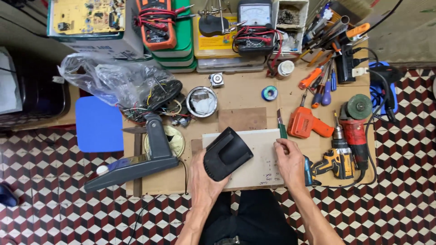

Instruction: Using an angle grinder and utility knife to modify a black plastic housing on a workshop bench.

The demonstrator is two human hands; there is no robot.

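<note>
My left hand (204, 181) grips the black plastic housing (226, 153), tilted up off the white board (259, 168) for inspection (underside hidden). My right hand (290, 161), fingers loosely curled and empty, rests on the board beside it, steadying it.

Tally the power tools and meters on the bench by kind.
Orange glue gun: 1
Cordless drill: 1
Angle grinder: 1
Orange multimeter: 1
Analogue meter: 1
Total: 5
</note>
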